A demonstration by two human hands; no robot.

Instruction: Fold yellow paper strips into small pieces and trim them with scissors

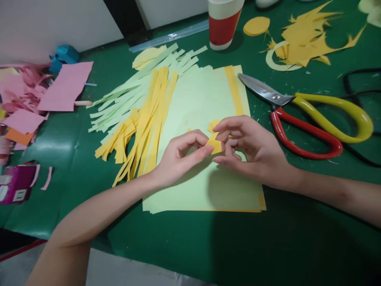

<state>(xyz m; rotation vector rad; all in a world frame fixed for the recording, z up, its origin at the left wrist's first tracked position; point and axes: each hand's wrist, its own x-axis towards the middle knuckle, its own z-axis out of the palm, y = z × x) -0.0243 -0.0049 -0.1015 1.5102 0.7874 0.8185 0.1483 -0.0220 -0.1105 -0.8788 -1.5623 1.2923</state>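
Observation:
My left hand point(177, 158) pinches a small piece of yellow paper point(215, 147) between thumb and fingers. Close against that piece on the other side is my right hand point(256, 147), its thumb and index finger apart and the other fingers curled; whether a fingertip touches the paper I cannot tell. Both hands are over a stack of pale green sheets point(184, 198). Just behind them, another small yellow scrap point(213, 125) lies partly hidden by my right fingers. Long yellow paper strips point(157, 107) and pale green strips point(127, 93) lie to the left on the stack's edge.
Scissors point(276, 97) with one red and one yellow handle lie at right, blades apart. Behind stand a red-and-white paper cup point(224, 29) and yellow offcuts point(308, 41). Pink paper point(67, 85) and a purple box point(18, 184) are at left on the green table point(166, 242).

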